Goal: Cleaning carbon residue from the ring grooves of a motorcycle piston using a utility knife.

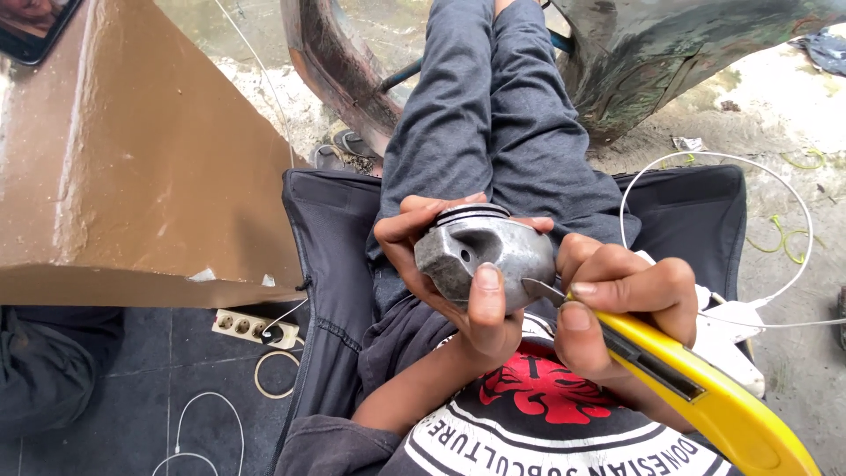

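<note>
L hand (441, 264) clamped round grey metal piston (485, 251), held over lap — thumb on its side. R hand (617, 295) closed on yellow utility knife (705, 388), blade tip touching piston's edge. White power strip (251, 328) on dark floor, lower left. Brown panel (132, 150) upper left, phone (35, 26) at its corner.

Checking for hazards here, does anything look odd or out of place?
The yellow utility knife in the right hand has its blade against the metal piston, close to the left hand thumb. Nothing looks spilled.
</note>
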